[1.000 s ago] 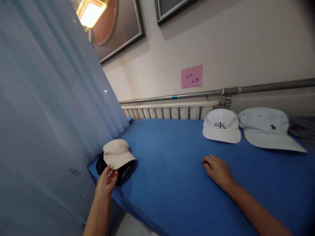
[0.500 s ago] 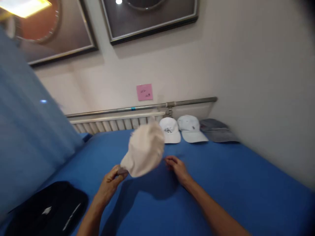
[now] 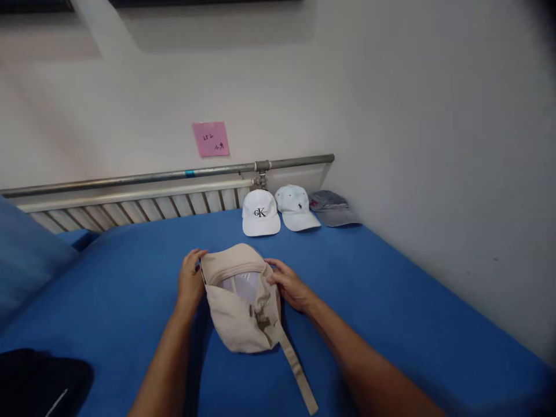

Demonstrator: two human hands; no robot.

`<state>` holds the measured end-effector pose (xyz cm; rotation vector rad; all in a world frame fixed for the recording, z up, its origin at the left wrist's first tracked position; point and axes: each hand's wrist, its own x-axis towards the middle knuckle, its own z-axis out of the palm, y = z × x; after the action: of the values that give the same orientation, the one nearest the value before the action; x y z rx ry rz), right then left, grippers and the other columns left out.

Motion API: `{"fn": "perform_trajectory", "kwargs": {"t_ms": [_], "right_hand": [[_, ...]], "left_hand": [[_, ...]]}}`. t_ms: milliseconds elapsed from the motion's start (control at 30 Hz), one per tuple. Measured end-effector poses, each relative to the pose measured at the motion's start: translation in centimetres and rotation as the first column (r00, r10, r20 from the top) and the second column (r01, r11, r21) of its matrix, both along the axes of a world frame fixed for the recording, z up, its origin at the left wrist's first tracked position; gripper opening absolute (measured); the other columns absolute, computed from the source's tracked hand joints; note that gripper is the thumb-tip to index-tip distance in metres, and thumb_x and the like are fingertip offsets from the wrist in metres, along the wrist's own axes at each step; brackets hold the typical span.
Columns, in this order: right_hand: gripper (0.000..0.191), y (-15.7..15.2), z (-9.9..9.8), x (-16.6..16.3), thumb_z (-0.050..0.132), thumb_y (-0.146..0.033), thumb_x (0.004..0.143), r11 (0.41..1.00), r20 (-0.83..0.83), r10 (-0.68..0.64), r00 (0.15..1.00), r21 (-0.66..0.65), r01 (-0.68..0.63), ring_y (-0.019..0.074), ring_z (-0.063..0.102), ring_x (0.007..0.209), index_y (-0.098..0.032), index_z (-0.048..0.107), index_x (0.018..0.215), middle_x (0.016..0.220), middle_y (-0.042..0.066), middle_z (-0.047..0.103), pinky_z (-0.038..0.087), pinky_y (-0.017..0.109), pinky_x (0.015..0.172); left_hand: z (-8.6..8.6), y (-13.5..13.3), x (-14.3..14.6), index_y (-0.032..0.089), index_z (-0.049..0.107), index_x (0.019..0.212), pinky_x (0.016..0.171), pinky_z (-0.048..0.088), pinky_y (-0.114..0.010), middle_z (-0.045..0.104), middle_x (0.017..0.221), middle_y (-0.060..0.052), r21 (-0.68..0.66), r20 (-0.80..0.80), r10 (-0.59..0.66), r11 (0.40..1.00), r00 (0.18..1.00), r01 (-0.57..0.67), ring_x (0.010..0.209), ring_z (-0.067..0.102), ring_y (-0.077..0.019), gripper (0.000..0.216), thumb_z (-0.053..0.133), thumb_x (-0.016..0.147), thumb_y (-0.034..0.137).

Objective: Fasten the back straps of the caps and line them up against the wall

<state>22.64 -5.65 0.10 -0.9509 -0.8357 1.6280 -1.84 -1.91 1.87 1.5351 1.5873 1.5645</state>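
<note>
A beige baseball cap (image 3: 241, 330) is held over the blue surface, its brim on the far side and its inside partly showing. Its strap hangs loose toward the near right. My left hand (image 3: 191, 278) grips the left edge of the brim. On the other side, my right hand (image 3: 289, 284) is closed on the cap's right edge, thumb on top; some fingers are hidden beneath. Beyond the hands stand a white cap with black letters (image 3: 261, 214), a pale cap with a small dark emblem (image 3: 297, 209) and a grey cap (image 3: 334, 209), side by side.
The blue-covered surface (image 3: 417, 341) meets a wall on the right. Behind it run a metal pipe (image 3: 152, 177) and a white radiator (image 3: 174, 205). A pink note (image 3: 211, 139) is on the wall. A black cap (image 3: 43, 382) lies near left, below a blue curtain (image 3: 30, 255).
The beige cap has turned so its brim faces away and its inside shows. My right hand has taken hold of it as well. The view has tilted down and shifted right.
</note>
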Motion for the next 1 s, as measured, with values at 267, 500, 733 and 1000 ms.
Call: {"fn": "perform_trajectory", "kwargs": {"t_ms": [267, 500, 733, 1000], "right_hand": [[0.048, 1.4, -0.2, 0.0, 0.055, -0.015, 0.054, 0.980, 0.002, -0.169, 0.986, -0.107, 0.168, 0.0176, 0.062, 0.072, -0.021, 0.059, 0.102, 0.079, -0.002, 0.069, 0.046, 0.030, 0.069], [0.046, 0.7, -0.1, -2.0, 0.054, -0.016, 0.055, 0.967, -0.014, -0.230, 0.973, -0.116, 0.227, 0.0190, 0.063, 0.074, -0.021, 0.058, 0.100, 0.080, -0.001, 0.068, 0.048, 0.033, 0.073], [0.030, -1.7, 1.3, 0.9, 0.061, -0.030, 0.073, 0.922, 0.197, -0.375, 0.906, 0.179, 0.343, 0.0204, 0.059, 0.101, -0.023, 0.063, 0.102, 0.112, 0.005, 0.065, 0.047, 0.029, 0.078], [0.033, -10.6, -0.2, 4.9, 0.040, -0.016, 0.092, 0.695, 0.670, -0.170, 0.722, 0.601, -0.394, 0.0160, 0.061, 0.099, -0.025, 0.061, 0.117, 0.109, 0.007, 0.065, 0.049, 0.032, 0.085]], "left_hand": [[4.8, -4.4, 1.3, 0.023, 0.072, 0.095, 0.080, 0.044, -0.029, 0.071, 0.097, -0.003, -0.160, -0.347, -0.352, 0.936, 0.869, 0.315, 0.091, 0.063, -0.0220, 0.024, 0.057, 0.082, 0.037], [5.7, -5.6, 5.1, 0.022, 0.071, 0.065, 0.050, 0.028, -0.024, 0.065, 0.059, -0.001, -0.573, -0.418, -0.676, 0.715, 0.607, 0.402, 0.057, 0.054, -0.0180, 0.013, 0.075, 0.059, 0.032], [6.0, -5.2, 1.7, 0.019, 0.070, 0.088, 0.061, 0.037, -0.024, 0.066, 0.079, -0.001, -0.695, -0.118, -0.797, 0.493, 0.592, 0.524, 0.072, 0.056, -0.0173, 0.024, 0.063, 0.075, 0.037], [6.3, -5.1, 0.7, 0.018, 0.071, 0.087, 0.060, 0.036, -0.023, 0.064, 0.077, 0.000, -0.525, 0.201, -0.779, 0.426, 0.594, 0.737, 0.067, 0.050, -0.0127, 0.020, 0.068, 0.075, 0.034]]}}
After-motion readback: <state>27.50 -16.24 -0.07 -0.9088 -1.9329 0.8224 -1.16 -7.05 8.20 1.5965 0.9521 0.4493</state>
